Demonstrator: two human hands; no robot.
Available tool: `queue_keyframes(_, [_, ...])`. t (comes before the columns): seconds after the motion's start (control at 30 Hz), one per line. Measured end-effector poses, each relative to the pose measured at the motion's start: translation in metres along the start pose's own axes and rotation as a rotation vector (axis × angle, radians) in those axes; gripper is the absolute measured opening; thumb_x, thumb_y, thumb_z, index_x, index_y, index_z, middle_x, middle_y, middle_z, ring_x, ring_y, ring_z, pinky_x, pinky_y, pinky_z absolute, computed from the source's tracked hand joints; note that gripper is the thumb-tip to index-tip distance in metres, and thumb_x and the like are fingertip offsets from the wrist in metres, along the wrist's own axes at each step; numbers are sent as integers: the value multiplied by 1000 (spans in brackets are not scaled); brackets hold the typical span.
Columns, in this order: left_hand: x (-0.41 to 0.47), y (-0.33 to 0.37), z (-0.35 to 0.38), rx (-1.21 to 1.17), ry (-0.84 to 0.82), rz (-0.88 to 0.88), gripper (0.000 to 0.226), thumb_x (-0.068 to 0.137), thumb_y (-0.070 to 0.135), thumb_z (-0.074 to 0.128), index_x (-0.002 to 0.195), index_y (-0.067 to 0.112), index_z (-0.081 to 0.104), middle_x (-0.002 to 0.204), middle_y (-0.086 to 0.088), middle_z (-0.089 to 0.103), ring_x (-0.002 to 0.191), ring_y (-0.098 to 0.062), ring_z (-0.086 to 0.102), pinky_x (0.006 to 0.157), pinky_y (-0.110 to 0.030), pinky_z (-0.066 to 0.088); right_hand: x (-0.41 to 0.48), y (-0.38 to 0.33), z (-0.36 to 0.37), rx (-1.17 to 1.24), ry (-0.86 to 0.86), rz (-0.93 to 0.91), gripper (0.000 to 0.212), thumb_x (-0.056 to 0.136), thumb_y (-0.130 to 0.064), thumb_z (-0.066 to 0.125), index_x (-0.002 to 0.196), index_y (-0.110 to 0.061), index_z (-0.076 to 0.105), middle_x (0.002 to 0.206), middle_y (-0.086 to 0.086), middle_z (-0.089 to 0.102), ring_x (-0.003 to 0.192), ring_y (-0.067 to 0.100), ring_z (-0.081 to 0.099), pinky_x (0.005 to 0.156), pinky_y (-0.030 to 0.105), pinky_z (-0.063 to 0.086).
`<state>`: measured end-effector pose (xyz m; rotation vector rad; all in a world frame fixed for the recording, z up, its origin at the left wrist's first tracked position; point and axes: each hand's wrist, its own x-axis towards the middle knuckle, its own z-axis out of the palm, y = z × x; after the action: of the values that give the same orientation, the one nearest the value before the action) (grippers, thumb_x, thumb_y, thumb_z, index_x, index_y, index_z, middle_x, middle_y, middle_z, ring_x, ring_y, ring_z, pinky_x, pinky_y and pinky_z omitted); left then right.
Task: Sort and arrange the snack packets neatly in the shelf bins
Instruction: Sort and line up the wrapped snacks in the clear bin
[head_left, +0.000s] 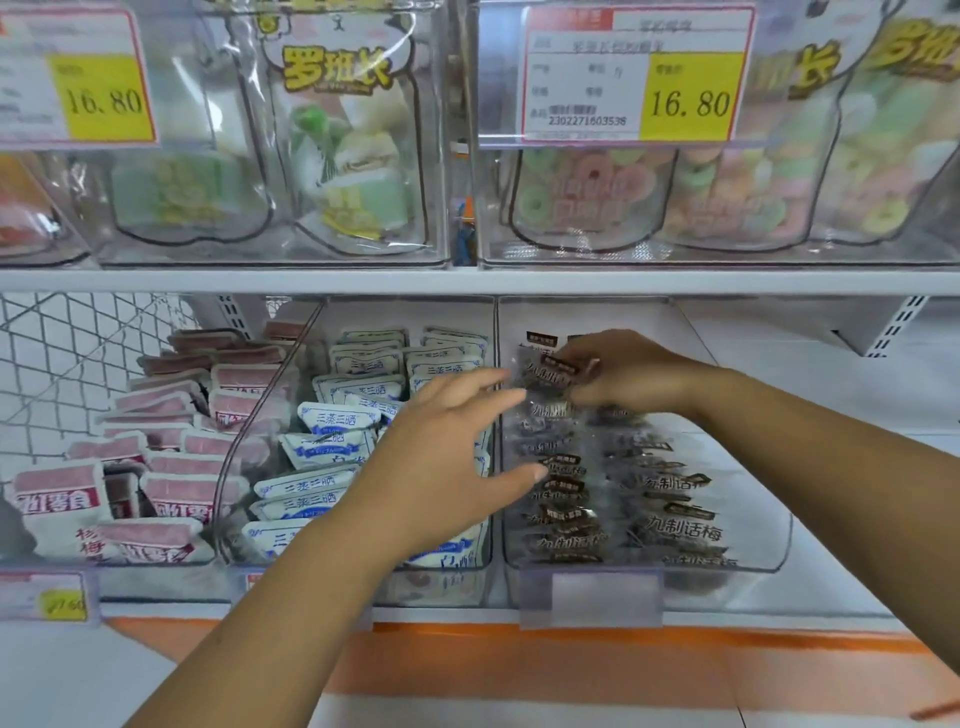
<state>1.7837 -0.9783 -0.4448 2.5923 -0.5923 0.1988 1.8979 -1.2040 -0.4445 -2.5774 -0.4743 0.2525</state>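
Three clear bins lined the lower shelf: pink packets leftmost, blue-and-white packets in the middle. The left hand was spread wide, fingertips touching the plum packets in the right bin. At that bin's back, the right hand gripped a single plum packet.

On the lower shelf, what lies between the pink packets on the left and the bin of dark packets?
The clear middle bin of white-and-blue packets, in the head view; the left hand reaches across its front.
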Motion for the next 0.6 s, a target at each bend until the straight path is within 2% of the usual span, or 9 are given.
queue_keyframes(0.1, [-1, 19, -1, 135, -55, 206, 71, 74, 78, 51, 136, 42, 47, 142, 26, 39, 132, 1, 25, 115, -29, 19, -2, -1, 6, -26, -38, -1, 55, 89, -28, 66, 139, -24, 44, 118, -3, 56, 111, 17, 54, 80, 24, 37])
queue_keyframes(0.2, [-2, 32, 5, 225, -189, 298, 64, 75, 75, 54, 129, 40, 55, 130, 23, 54, 122, -2, 40, 108, -25, 20, -11, 0, 1, -101, -93, -34, 71, 89, -42, 63, 148, -26, 27, 148, -1, 41, 129, 20, 44, 92, 24, 33])
queue_keyframes(0.27, [1, 30, 10, 296, -196, 328, 56, 79, 72, 53, 125, 41, 59, 122, 22, 60, 115, -3, 47, 105, -23, 19, -18, 1, 0, -220, -129, -69, 77, 88, -45, 64, 150, -27, 23, 153, -1, 34, 133, 19, 40, 97, 24, 32])
queue_keyframes(0.37, [8, 28, 13, 295, -211, 319, 43, 82, 66, 55, 117, 42, 65, 108, 22, 67, 103, -2, 52, 100, -21, 21, -17, 2, 11, -369, -79, -99, 65, 92, -36, 60, 148, -21, 31, 148, 7, 38, 130, 25, 42, 105, 32, 36])
queue_keyframes(0.43, [11, 26, 13, 316, -227, 319, 33, 86, 59, 56, 112, 42, 67, 103, 23, 68, 98, -1, 53, 99, -21, 23, -10, -2, 14, -407, -47, -127, 45, 98, -27, 50, 141, -15, 43, 139, 11, 50, 122, 27, 49, 93, 30, 39])
queue_keyframes(0.5, [12, 25, 14, 344, -220, 309, 26, 89, 53, 55, 107, 40, 70, 102, 23, 68, 98, -1, 55, 100, -24, 27, -7, -4, 10, -394, -10, -132, 33, 101, -24, 44, 131, -13, 55, 128, 10, 58, 112, 25, 53, 80, 26, 34])
queue_keyframes(0.6, [12, 25, 18, 364, -134, 238, 24, 94, 47, 52, 104, 35, 70, 101, 19, 67, 96, -6, 55, 98, -23, 30, -6, 0, 6, -309, 48, -120, 29, 101, -29, 44, 122, -18, 61, 123, 4, 62, 102, 17, 53, 80, 27, 33])
